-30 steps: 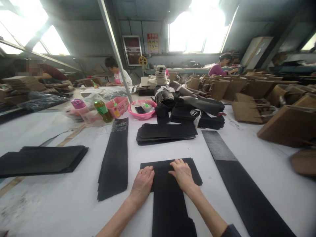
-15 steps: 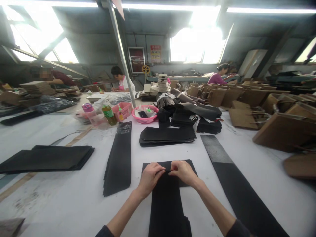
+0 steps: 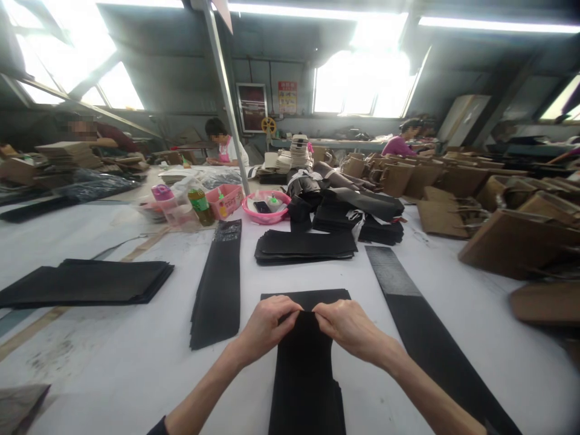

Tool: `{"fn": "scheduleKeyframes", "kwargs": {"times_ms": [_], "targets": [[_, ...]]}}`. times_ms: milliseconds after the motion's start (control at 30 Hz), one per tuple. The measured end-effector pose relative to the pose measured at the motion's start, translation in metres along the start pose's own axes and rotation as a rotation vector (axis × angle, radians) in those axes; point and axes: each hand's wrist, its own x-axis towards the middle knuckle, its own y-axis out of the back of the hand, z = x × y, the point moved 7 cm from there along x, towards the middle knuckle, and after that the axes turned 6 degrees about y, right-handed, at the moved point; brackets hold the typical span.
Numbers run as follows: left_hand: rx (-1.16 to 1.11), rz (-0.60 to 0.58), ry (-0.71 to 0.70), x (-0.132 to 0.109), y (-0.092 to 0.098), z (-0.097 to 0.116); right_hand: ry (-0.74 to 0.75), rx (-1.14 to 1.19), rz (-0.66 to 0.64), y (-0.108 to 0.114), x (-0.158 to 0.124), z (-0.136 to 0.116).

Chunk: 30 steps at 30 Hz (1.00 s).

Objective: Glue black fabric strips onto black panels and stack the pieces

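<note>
A long black strip (image 3: 302, 368) of sheet material runs toward me on the white table. My left hand (image 3: 270, 320) pinches the left corner of its far end, fingers closed. At the right corner of that same end, my right hand (image 3: 345, 323) pinches likewise. Beneath and beyond the hands lies a black sheet (image 3: 308, 298), set crosswise and partly covered by them. More black layers show along the strip's lower right edge; whether they are joined to it I cannot tell.
Black strip stacks lie left (image 3: 90, 281), near left (image 3: 220, 290) and beyond the hands (image 3: 306, 246). A long strip (image 3: 435, 338) with a grey end lies right. A pink basin (image 3: 267, 208), a bottle (image 3: 200, 206) and brown paper bags (image 3: 512, 241) stand farther off. People sit behind.
Both hands have closed more firmly on the strip's end corners, and the wrists and forearms have spread outward. The right hand has turned, its knuckles now more outward.
</note>
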Motion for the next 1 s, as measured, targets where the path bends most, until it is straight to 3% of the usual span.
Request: {"fn": "scheduleKeyframes", "kwargs": {"times_ms": [400,533,633,733,867,933,1000], "targets": [[-0.073,-0.006,0.088,-0.016,0.016,-0.012,-0.055,0.062,0.043,0.015,-0.033,0.006],[-0.083,-0.002,0.109,-0.020,0.016,-0.011,-0.089,0.264,0.021,0.016,-0.042,0.019],[-0.064,0.019,0.105,-0.020,0.017,-0.004,-0.150,0.472,0.135,0.027,-0.046,0.030],[-0.037,0.006,0.057,-0.016,0.012,0.011,-0.127,0.485,0.222,0.033,-0.040,0.016],[-0.145,0.043,0.042,-0.009,0.002,0.018,-0.098,0.259,0.088,0.029,-0.022,-0.014],[-0.312,0.082,0.079,-0.008,-0.002,0.009,-0.087,0.260,0.096,0.049,-0.022,-0.018],[-0.456,0.070,0.064,-0.010,-0.006,-0.001,-0.088,0.326,0.210,0.091,-0.032,-0.015]]}}
